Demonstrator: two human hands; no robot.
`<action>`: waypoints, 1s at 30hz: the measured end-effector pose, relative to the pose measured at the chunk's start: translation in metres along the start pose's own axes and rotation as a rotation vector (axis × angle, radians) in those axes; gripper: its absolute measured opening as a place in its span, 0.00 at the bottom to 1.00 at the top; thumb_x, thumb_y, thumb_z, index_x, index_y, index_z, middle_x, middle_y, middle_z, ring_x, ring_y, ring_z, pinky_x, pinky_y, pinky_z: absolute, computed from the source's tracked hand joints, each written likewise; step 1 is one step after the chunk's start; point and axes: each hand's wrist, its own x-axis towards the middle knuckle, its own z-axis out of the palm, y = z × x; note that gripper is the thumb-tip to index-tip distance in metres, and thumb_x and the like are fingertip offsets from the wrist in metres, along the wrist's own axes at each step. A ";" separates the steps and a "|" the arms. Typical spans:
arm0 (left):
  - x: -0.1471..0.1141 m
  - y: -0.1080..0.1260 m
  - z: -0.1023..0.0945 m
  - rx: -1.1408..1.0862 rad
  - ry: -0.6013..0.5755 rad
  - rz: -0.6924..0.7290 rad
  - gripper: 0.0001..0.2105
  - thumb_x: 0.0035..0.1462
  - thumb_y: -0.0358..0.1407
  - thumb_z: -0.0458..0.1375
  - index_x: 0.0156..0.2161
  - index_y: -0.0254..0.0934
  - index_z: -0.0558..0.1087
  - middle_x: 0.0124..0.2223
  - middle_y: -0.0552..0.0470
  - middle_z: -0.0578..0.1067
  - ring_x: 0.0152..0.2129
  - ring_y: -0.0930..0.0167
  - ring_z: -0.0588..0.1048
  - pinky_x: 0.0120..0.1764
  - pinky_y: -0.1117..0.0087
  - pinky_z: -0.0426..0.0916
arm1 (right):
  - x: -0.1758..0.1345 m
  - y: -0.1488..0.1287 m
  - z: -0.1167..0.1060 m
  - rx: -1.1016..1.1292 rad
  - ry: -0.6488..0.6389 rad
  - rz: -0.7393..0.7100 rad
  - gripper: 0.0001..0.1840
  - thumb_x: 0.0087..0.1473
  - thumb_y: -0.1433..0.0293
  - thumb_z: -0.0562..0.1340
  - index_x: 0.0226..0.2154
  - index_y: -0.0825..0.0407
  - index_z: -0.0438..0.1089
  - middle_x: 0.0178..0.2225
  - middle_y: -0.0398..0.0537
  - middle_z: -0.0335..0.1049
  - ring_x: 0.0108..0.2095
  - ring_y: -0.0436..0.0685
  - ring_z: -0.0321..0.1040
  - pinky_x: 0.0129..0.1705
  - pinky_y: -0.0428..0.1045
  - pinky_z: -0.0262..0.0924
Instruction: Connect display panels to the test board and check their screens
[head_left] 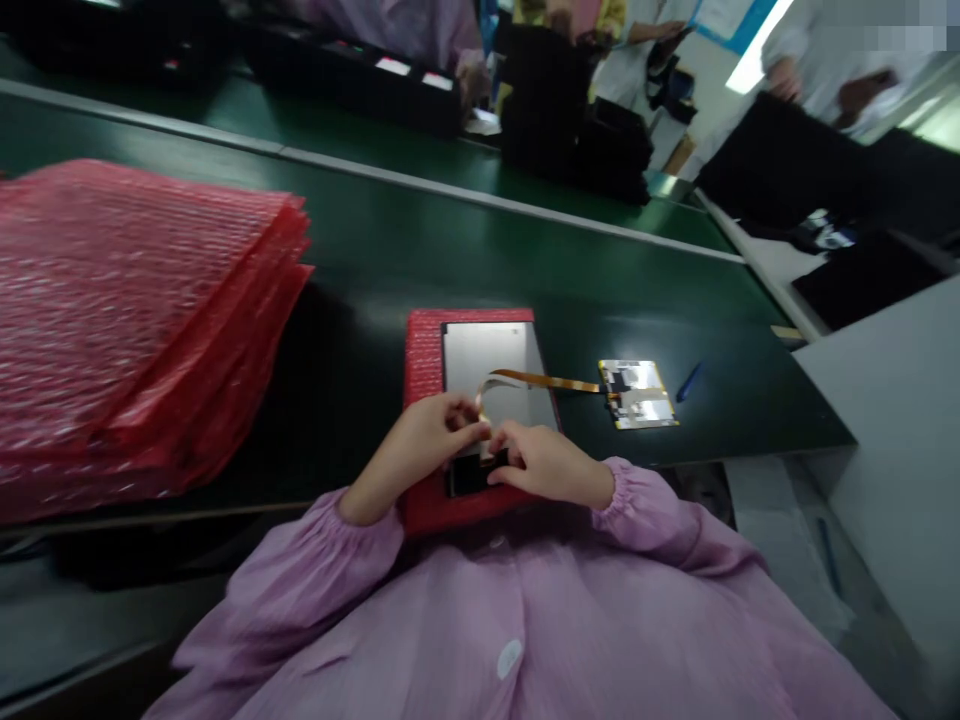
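Note:
A flat silver display panel [484,350] with a black lower strip lies on a red bubble-wrap pad [425,355] at the table's front edge. From it a thin orange flex cable [551,381] arches to the right and joins a small circuit panel [641,394] with shiny silver areas. My left hand [448,425] pinches the cable's near end above the panel. Close beside it, my right hand [532,458] has its fingers curled at the cable's end by the black strip. What its fingertips grip is too small and blurred to make out.
A tall stack of red bubble-wrap sheets [142,320] fills the left of the dark green table [360,270]. A blue pen-like tool [688,381] lies right of the circuit panel. Black equipment [352,80] stands beyond the pale rail; other people work there.

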 end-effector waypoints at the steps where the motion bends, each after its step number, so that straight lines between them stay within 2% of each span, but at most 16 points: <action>1: 0.001 -0.001 0.000 0.011 0.009 0.011 0.21 0.44 0.53 0.63 0.31 0.34 0.74 0.23 0.51 0.74 0.18 0.74 0.70 0.20 0.77 0.60 | -0.001 0.011 -0.010 -0.021 0.113 0.054 0.18 0.53 0.67 0.70 0.45 0.53 0.69 0.23 0.36 0.67 0.26 0.49 0.66 0.32 0.44 0.55; 4: 0.006 -0.005 -0.001 0.028 0.027 -0.015 0.24 0.42 0.58 0.60 0.29 0.34 0.75 0.23 0.49 0.74 0.17 0.75 0.68 0.18 0.78 0.57 | -0.008 0.068 -0.062 -0.157 0.630 0.376 0.18 0.65 0.63 0.59 0.52 0.57 0.64 0.36 0.50 0.70 0.39 0.56 0.68 0.44 0.49 0.57; 6: 0.008 -0.008 -0.002 -0.011 -0.011 -0.084 0.26 0.41 0.59 0.59 0.32 0.34 0.74 0.23 0.51 0.73 0.13 0.77 0.64 0.15 0.78 0.54 | -0.019 0.113 -0.103 -0.214 0.888 0.606 0.19 0.66 0.67 0.55 0.54 0.61 0.63 0.46 0.62 0.67 0.49 0.63 0.64 0.52 0.55 0.55; 8: 0.010 -0.008 -0.004 -0.066 -0.036 -0.135 0.27 0.40 0.58 0.60 0.33 0.33 0.72 0.21 0.53 0.72 0.10 0.79 0.61 0.14 0.79 0.53 | -0.032 0.154 -0.134 -0.192 1.019 0.780 0.19 0.59 0.73 0.60 0.51 0.67 0.64 0.48 0.70 0.64 0.52 0.68 0.62 0.54 0.60 0.53; 10: 0.009 -0.007 -0.004 -0.135 -0.018 -0.135 0.25 0.40 0.56 0.61 0.33 0.33 0.70 0.19 0.55 0.70 0.09 0.79 0.60 0.14 0.80 0.53 | -0.043 0.179 -0.149 -0.101 1.054 0.817 0.16 0.54 0.75 0.62 0.46 0.65 0.68 0.42 0.62 0.68 0.47 0.65 0.65 0.53 0.61 0.56; 12: 0.006 -0.004 -0.004 -0.223 0.015 -0.089 0.21 0.42 0.51 0.61 0.31 0.33 0.68 0.19 0.56 0.69 0.09 0.81 0.60 0.14 0.81 0.53 | -0.048 0.187 -0.151 0.007 1.086 0.730 0.15 0.53 0.74 0.61 0.44 0.61 0.70 0.37 0.55 0.68 0.43 0.60 0.66 0.51 0.58 0.58; 15: 0.003 -0.003 -0.002 -0.343 0.049 -0.034 0.17 0.45 0.47 0.61 0.30 0.33 0.66 0.26 0.53 0.73 0.11 0.81 0.63 0.14 0.81 0.56 | -0.046 0.166 -0.138 0.221 1.162 0.513 0.20 0.55 0.68 0.54 0.47 0.60 0.69 0.33 0.52 0.65 0.38 0.57 0.64 0.41 0.52 0.61; 17: 0.003 -0.005 0.000 -0.383 0.078 -0.043 0.17 0.48 0.47 0.60 0.30 0.34 0.65 0.30 0.52 0.74 0.14 0.79 0.66 0.14 0.80 0.59 | -0.041 0.136 -0.119 0.422 1.101 0.358 0.26 0.57 0.60 0.46 0.48 0.56 0.68 0.26 0.46 0.59 0.29 0.55 0.61 0.30 0.48 0.58; 18: 0.003 -0.006 0.000 -0.393 0.087 -0.048 0.16 0.49 0.47 0.59 0.31 0.34 0.64 0.30 0.52 0.74 0.13 0.79 0.65 0.14 0.79 0.59 | -0.037 0.117 -0.106 0.560 1.046 0.250 0.26 0.56 0.58 0.45 0.45 0.54 0.69 0.23 0.44 0.56 0.26 0.53 0.59 0.26 0.46 0.56; 19: 0.003 -0.007 0.001 -0.402 0.095 -0.049 0.16 0.50 0.47 0.58 0.32 0.35 0.63 0.29 0.52 0.74 0.12 0.79 0.65 0.14 0.79 0.58 | -0.033 0.097 -0.091 0.854 0.950 0.026 0.22 0.53 0.57 0.51 0.42 0.53 0.69 0.23 0.44 0.57 0.26 0.52 0.60 0.25 0.45 0.55; 20: 0.002 -0.007 0.001 -0.409 0.102 -0.048 0.16 0.51 0.46 0.58 0.33 0.35 0.63 0.28 0.53 0.74 0.10 0.80 0.63 0.13 0.80 0.57 | -0.029 0.076 -0.073 1.032 0.788 -0.122 0.17 0.51 0.60 0.57 0.41 0.52 0.70 0.23 0.43 0.59 0.27 0.51 0.62 0.26 0.44 0.56; 21: 0.002 -0.008 0.001 -0.415 0.109 -0.046 0.15 0.53 0.46 0.57 0.34 0.35 0.63 0.26 0.53 0.74 0.10 0.80 0.63 0.13 0.80 0.55 | -0.024 0.057 -0.055 1.093 0.639 -0.220 0.13 0.50 0.65 0.61 0.40 0.51 0.70 0.23 0.43 0.61 0.26 0.50 0.63 0.26 0.43 0.56; 22: 0.001 -0.008 0.001 -0.421 0.115 -0.043 0.15 0.54 0.46 0.57 0.34 0.35 0.62 0.25 0.53 0.74 0.09 0.80 0.63 0.13 0.81 0.54 | -0.019 0.039 -0.037 1.073 0.488 -0.268 0.12 0.49 0.70 0.64 0.39 0.51 0.69 0.24 0.42 0.65 0.26 0.49 0.64 0.27 0.43 0.59; 24: -0.001 -0.007 0.001 -0.439 0.129 -0.037 0.15 0.55 0.46 0.56 0.35 0.35 0.62 0.24 0.54 0.73 0.09 0.80 0.63 0.13 0.82 0.53 | -0.009 0.014 -0.005 1.031 0.400 -0.280 0.07 0.52 0.73 0.63 0.36 0.51 0.67 0.25 0.41 0.68 0.26 0.48 0.67 0.29 0.42 0.61; 27: -0.002 -0.007 0.000 -0.457 0.136 -0.041 0.15 0.54 0.46 0.58 0.35 0.35 0.62 0.24 0.54 0.73 0.10 0.79 0.65 0.13 0.81 0.57 | 0.003 0.002 0.019 0.690 0.490 -0.285 0.12 0.55 0.77 0.59 0.43 0.53 0.66 0.29 0.43 0.72 0.28 0.49 0.68 0.31 0.44 0.62; 30: -0.001 -0.007 0.001 -0.456 0.148 -0.053 0.14 0.56 0.45 0.57 0.35 0.35 0.63 0.24 0.55 0.73 0.11 0.76 0.67 0.13 0.80 0.60 | 0.009 0.002 0.023 0.192 0.580 -0.427 0.17 0.57 0.79 0.55 0.49 0.55 0.66 0.32 0.45 0.71 0.29 0.50 0.65 0.33 0.46 0.61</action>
